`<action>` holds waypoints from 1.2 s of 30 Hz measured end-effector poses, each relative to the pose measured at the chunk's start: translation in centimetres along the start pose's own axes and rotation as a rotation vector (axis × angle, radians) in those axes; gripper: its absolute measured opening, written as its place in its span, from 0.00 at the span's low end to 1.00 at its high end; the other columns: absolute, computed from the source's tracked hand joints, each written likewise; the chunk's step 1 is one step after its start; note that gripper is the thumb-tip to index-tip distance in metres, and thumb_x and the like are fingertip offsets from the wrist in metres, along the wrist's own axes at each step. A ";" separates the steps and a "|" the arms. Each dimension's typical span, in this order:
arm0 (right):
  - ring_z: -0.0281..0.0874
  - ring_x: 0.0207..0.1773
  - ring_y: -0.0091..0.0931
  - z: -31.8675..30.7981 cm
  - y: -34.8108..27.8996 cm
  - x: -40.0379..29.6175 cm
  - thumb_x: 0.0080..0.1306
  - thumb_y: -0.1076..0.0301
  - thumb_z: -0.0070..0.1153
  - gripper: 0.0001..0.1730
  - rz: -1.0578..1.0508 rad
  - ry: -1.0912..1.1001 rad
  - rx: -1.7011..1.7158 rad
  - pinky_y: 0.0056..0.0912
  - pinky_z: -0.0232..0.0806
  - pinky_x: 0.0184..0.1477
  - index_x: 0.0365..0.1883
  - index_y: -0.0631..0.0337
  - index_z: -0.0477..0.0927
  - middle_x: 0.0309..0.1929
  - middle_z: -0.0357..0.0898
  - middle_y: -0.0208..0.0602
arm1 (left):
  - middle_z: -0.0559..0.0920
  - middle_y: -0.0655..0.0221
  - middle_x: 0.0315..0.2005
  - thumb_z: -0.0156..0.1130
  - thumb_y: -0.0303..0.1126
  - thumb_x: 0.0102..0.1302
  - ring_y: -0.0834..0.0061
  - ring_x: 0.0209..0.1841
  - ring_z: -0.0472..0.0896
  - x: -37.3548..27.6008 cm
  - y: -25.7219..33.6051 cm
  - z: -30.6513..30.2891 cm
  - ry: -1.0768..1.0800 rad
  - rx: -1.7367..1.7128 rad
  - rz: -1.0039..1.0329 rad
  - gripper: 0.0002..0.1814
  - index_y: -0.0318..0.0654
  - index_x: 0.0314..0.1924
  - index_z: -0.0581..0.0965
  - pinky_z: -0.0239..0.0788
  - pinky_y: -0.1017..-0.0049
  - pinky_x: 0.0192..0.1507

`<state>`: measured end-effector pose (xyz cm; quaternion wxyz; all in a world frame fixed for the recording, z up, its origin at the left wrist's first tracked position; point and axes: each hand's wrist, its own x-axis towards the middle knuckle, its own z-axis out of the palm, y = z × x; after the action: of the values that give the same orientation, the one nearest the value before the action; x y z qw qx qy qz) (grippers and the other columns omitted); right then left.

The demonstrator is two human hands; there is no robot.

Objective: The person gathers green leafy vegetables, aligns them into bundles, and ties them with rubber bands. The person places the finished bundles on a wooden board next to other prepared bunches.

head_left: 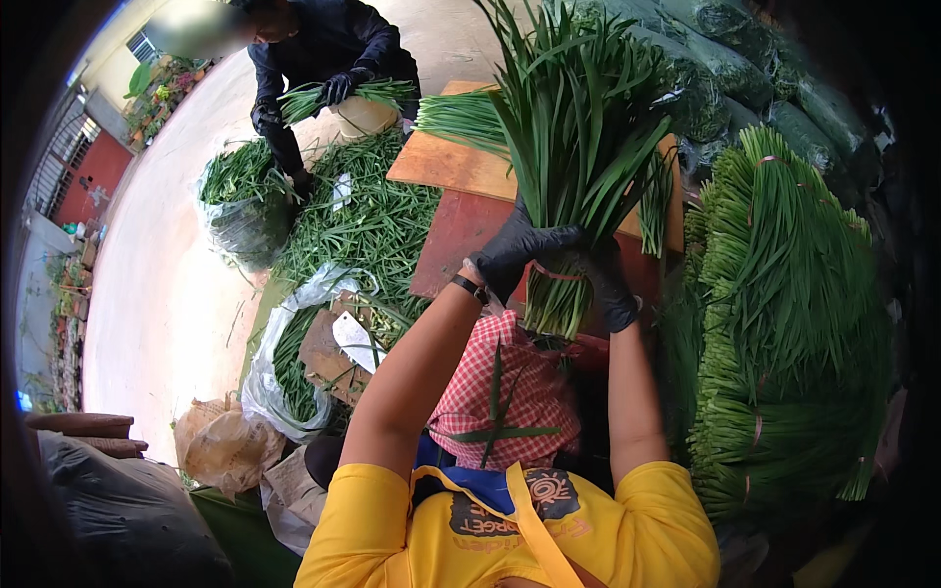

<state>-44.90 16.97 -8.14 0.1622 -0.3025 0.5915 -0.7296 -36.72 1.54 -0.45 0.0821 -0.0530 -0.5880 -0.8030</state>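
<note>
Both my hands are in black gloves, gripping a thick bunch of garlic chives [570, 147] upright over my lap. My left hand [518, 246] wraps the bunch from the left, thumb laid across its front. On the right side, my right hand [609, 283] closes around the stems. A reddish band [555, 273] circles the pale stem ends just below my thumb. Behind the bunch, a light wooden board [448, 165] rests across a red surface [456, 246]. Loose chives [459, 117] lie on that board, and a smaller clump [654, 209] hangs at its right.
Banded chives [786, 294] are stacked at my right, below plastic-wrapped bundles [735, 73]. Cut leaves [360, 220] cover the ground at left, near two filled plastic bags [246, 228]. A co-worker [323, 51] in dark clothes holds chives. Checked cloth [500, 397] covers my lap.
</note>
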 end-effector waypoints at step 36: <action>0.67 0.15 0.27 3.2 -17.4 -11.3 0.61 0.48 0.53 0.26 -0.595 -0.006 -0.617 0.29 0.62 0.23 0.12 0.57 0.76 0.12 0.67 0.27 | 0.76 0.68 0.46 0.65 0.27 0.53 0.72 0.46 0.76 -6.9 0.5 5.9 0.334 -0.408 0.147 0.27 0.36 0.54 0.69 0.69 0.73 0.49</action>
<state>-32.11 25.56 6.11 -0.1516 -0.4965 0.6685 -0.5325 -29.90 7.53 0.59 0.2235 0.0223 -0.3870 -0.8943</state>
